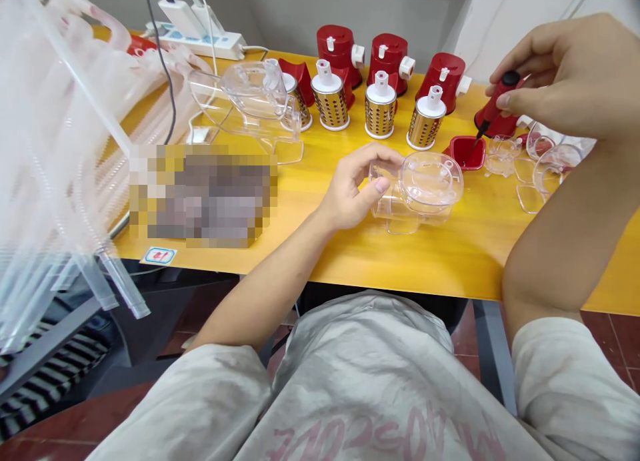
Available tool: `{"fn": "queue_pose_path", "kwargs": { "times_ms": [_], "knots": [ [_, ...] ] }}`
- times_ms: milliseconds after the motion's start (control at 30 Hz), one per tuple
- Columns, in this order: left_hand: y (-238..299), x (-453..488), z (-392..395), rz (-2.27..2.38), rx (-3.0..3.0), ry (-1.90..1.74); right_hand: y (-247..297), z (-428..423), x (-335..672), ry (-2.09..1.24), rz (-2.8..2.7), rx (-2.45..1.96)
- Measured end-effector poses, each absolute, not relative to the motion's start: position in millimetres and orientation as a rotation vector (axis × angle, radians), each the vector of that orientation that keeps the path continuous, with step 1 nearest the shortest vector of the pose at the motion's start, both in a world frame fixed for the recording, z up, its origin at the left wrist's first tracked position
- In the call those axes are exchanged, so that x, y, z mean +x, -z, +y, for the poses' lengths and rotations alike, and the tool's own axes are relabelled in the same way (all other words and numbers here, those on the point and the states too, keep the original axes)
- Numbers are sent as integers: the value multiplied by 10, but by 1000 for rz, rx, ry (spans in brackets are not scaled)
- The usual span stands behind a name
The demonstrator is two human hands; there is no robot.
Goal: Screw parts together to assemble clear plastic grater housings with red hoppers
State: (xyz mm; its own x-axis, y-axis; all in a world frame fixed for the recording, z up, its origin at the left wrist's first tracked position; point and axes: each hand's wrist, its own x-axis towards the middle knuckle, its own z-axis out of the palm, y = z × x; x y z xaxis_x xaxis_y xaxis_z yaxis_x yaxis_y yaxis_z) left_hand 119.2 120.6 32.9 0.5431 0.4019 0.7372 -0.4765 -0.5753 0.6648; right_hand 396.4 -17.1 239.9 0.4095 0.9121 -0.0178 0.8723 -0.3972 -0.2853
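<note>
My left hand grips the tube end of a clear plastic grater housing resting on the yellow table. Up at the right, my right hand is closed round the handle of a red and black screwdriver. Its shaft points down into a small red plastic cup, where the tip is hard to make out. Beside that cup lie a small clear plastic part and further clear housings, partly hidden by my right forearm.
Several golden grater drums with white tops stand behind, before several red grater bases. Another clear housing lies left of them. A white power strip with cables sits at the back left, near a pile of clear plastic bags.
</note>
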Motion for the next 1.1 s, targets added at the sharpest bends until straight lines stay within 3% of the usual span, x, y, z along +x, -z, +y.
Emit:
{"fn": "queue_pose_path", "kwargs": {
  "times_ms": [333,1100],
  "knots": [
    [-344,1180,1207,-82,1841,-1153,-2386,-35,3903,-402,-1591,-2536],
    [-354,1178,1207,-69,1836,-1146,-2356,-21,3944,-352,-1565,-2612]
  ]
}}
